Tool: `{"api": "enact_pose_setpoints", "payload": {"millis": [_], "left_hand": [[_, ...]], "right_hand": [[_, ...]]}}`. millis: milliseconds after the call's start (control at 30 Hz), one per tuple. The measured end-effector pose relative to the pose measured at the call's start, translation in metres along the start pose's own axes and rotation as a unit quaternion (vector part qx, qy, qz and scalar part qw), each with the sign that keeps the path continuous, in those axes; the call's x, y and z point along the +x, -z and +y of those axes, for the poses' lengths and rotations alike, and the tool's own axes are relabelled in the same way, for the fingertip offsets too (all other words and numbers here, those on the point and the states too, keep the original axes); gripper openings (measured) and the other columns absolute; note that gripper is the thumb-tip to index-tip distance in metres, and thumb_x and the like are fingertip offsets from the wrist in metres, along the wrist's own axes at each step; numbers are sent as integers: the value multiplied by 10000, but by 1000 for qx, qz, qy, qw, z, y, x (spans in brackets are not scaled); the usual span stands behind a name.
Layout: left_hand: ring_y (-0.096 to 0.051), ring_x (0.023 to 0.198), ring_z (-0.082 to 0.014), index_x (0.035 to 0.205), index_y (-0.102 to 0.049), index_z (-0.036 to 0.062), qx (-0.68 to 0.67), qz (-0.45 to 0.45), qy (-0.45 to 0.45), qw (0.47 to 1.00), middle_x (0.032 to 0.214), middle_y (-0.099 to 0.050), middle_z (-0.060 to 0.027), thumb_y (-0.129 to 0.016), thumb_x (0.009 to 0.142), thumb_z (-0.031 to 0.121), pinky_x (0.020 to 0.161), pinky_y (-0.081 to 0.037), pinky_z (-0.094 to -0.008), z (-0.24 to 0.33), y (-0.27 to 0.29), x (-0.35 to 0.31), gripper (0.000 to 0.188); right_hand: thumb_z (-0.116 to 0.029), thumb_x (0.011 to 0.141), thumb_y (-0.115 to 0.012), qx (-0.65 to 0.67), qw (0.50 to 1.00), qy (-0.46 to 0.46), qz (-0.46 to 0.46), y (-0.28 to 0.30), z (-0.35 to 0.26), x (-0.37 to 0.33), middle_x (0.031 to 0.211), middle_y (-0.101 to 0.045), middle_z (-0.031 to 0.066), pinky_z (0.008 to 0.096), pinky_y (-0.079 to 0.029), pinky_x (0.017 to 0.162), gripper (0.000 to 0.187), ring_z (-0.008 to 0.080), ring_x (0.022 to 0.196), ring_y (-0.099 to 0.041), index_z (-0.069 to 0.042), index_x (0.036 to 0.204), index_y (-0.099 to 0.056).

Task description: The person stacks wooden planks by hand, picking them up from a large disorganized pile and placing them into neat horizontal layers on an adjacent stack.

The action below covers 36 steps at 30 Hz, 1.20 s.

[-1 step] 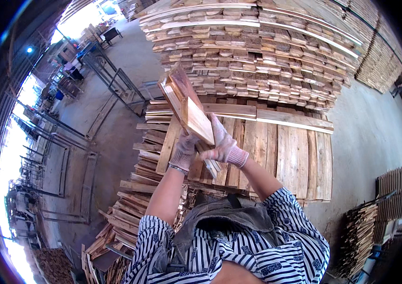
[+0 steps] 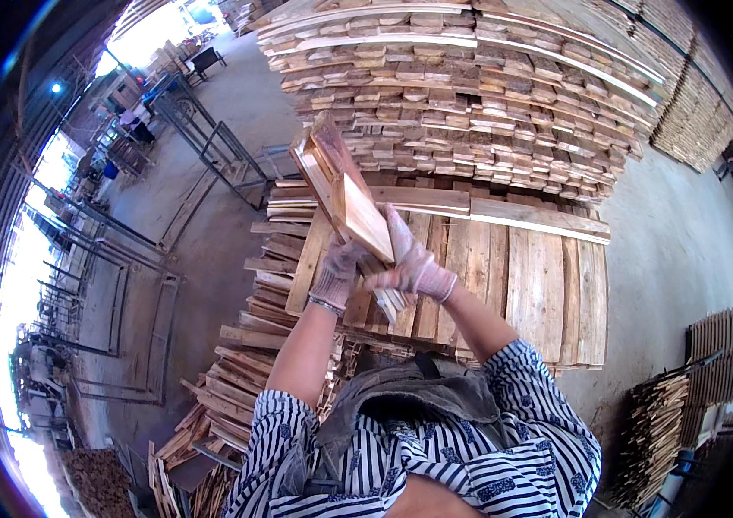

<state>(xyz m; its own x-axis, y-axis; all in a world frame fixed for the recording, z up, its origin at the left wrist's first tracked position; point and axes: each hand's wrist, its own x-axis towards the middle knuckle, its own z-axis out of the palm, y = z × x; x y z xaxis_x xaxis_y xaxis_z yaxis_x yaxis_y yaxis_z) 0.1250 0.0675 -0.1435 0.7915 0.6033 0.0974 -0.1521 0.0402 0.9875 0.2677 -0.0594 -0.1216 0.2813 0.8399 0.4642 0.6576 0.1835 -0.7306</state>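
Observation:
Both my hands wear pale, stained work gloves and grip a small bundle of wooden boards (image 2: 364,217). The bundle is tilted, its far end raised toward the upper left. My left hand (image 2: 336,269) is closed around its left side near the lower end, with some fingers hidden by the wood. On the other side, my right hand (image 2: 414,266) presses its fingers along the pale face, thumb pointing left below. Under the bundle lies a stack topped with boards (image 2: 526,276) set side by side.
A tall layered stack of planks (image 2: 470,104) stands just beyond. Loose boards (image 2: 232,384) jut out at my lower left. Metal frames (image 2: 202,138) stand on the concrete floor (image 2: 250,86) to the left. Bundled sticks (image 2: 653,432) and stacked slats (image 2: 718,350) are at the right.

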Motion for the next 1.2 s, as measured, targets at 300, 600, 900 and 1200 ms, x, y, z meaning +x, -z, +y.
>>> {"api": "enact_pose_setpoints", "payload": {"millis": [300,600,900,1200], "left_hand": [[-636,1016,-143,1302,-554,48,-65,107,59,990,1162,-652,-66,-838,805,154,848,-569,-287,80,-15,12,582],[-592,1021,-271,1238,-539,99,616,-90,-216,752,1111,-588,-99,-842,643,246,901,-482,-430,100,-15,-28,684],[-483,1298,-303,1435,-437,120,662,-303,91,680,1392,-505,-129,-769,734,198,1078,-379,-432,-98,-30,-48,780],[-521,1232,-366,1223,-577,68,620,-383,168,664,1270,-561,-179,-686,773,63,1012,-458,-453,-82,-8,-13,462]], "right_hand": [[-382,609,-957,137,973,-174,-60,60,8,21,1275,-586,207,383,-442,1063,1117,305,1226,-554,-9,1467,-347],[-214,630,-899,-194,871,-381,-241,196,43,-101,1163,-634,242,396,-530,993,824,326,1037,-644,90,1270,-479],[-304,698,-849,-396,758,-391,-340,135,90,-233,1422,-444,231,495,-432,1092,1107,418,1297,-472,-132,1570,-189],[-153,796,-657,-340,771,-424,-332,155,85,-224,1501,-414,234,487,-394,1114,943,428,1347,-432,-89,1587,-148]]}}
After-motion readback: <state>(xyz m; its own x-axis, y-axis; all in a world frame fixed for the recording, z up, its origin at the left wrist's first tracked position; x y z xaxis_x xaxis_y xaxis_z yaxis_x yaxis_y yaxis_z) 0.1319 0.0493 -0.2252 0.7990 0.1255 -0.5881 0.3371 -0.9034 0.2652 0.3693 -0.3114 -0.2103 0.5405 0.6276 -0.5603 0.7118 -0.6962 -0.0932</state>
